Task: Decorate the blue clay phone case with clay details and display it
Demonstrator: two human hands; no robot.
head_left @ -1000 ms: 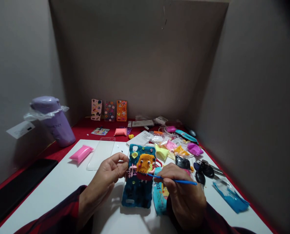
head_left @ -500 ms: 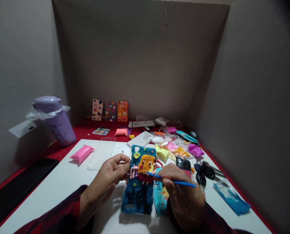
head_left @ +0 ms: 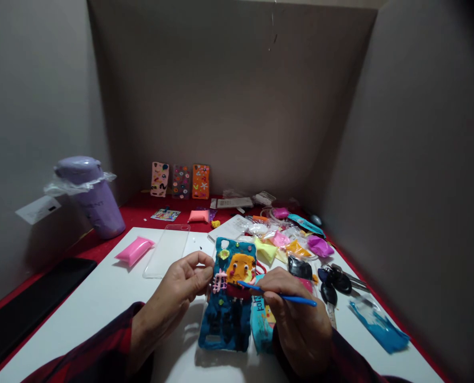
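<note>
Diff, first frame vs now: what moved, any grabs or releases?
The teal case tilted slightly, its lower end now lower in view; the outer end of the blue tool shifted slightly left. No grabs or releases: left hand still holds the case, right hand the tool. Pink packet and clear case stayed put.

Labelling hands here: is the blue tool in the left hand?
No, the right hand holds the blue tool; the left hand grips a phone case.

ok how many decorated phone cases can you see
4: the teal case in the left hand; standing in a row at the back, left to right, the pink case, the greyish case and the orange case. Others may be hidden.
</note>
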